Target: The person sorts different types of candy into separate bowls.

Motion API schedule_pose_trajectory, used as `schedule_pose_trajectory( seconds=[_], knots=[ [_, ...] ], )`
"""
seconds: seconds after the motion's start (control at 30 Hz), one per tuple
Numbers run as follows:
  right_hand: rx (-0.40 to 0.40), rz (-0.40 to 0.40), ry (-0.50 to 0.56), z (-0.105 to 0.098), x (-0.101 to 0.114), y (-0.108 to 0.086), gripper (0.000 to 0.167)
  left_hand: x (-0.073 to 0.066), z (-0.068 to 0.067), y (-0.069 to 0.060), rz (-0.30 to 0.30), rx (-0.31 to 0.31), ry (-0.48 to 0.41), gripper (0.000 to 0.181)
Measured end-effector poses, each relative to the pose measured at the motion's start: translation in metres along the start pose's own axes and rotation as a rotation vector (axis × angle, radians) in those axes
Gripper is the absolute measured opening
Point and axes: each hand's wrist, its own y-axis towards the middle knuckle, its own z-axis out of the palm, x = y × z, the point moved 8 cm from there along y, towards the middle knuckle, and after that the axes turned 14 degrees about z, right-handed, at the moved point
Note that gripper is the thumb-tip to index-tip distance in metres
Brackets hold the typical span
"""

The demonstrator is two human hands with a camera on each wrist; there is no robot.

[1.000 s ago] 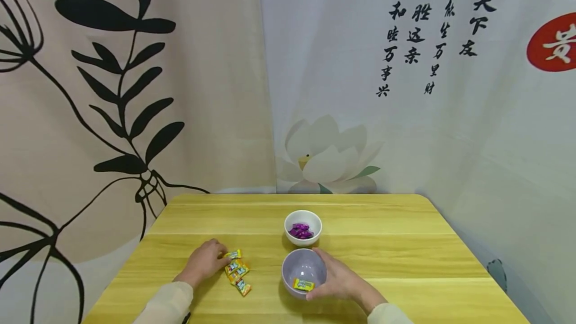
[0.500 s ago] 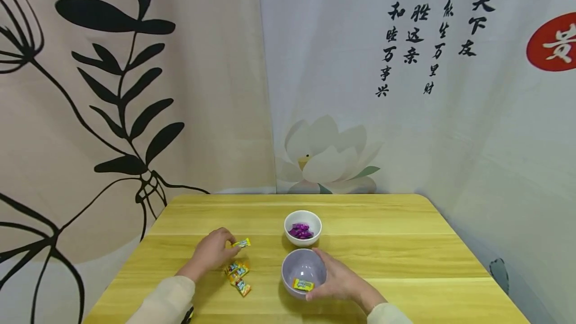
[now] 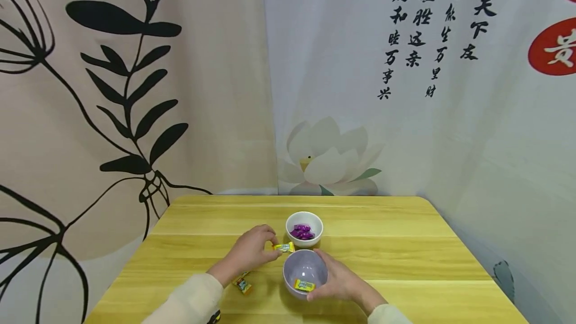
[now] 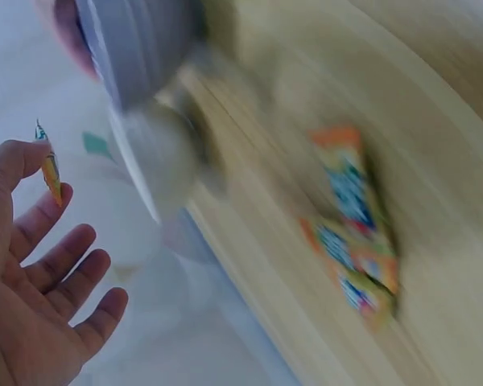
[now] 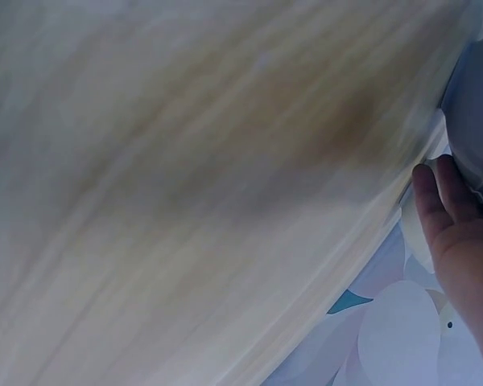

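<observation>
Plainly, the largest thing in sight is the printed backdrop (image 3: 225, 89) with its black plant, lotus and calligraphy, rising well beyond the lavender bowl (image 3: 302, 266). Under that bowl spreads the wood-grain desk (image 3: 396, 244). The right hand (image 3: 338, 280) holds the bowl round its right side, thumb toward the near rim and fingers toward the far one. The left hand (image 3: 253, 249) is just off the bowl's far-left side, thumb and index finger pinching one wrapped candy while the other fingers are loosely spread. The bowl looks smooth and rigid, so its side wall should give a sure hold; its material I cannot tell. Directly beyond it stands the white bowl (image 3: 304, 243), smaller, holding purple-wrapped candies (image 3: 301, 232). Left of the lavender bowl, partly hidden by the left arm in the head view, lie loose yellow-orange candies (image 3: 243, 285). One yellow-wrapped candy (image 3: 304, 285) rests inside the lavender bowl, near its front wall. The pinched yellow candy (image 3: 284, 247) is held by one end beside the bowl's far-left rim; it should be very light, probably firm inside a slick, crinkly wrapper, best taken by a wrapper end or across the middle.
</observation>
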Motion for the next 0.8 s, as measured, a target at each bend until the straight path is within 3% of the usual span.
schedule_pose_trajectory(
  seconds=[0.23, 0.43, 0.63, 0.8],
  knots=[
    [0.036, 0.045, 0.014, 0.002, -0.004, 0.002, 0.117, -0.044, 0.014, 0.020, 0.113, 0.067, -0.010, 0.020],
    [0.076, 0.050, 0.038, 0.003, -0.004, 0.002, 0.115, -0.062, 0.030, 0.026, 0.182, 0.117, 0.029, 0.025],
    [0.060, -0.001, 0.020, 0.003, -0.002, 0.001, 0.113, -0.065, 0.037, 0.023, 0.185, 0.131, 0.029, 0.033],
    [0.035, 0.016, 0.005, 0.002, -0.002, 0.001, 0.117, -0.048, 0.029, 0.015, 0.125, 0.085, -0.018, 0.030]
  ],
)
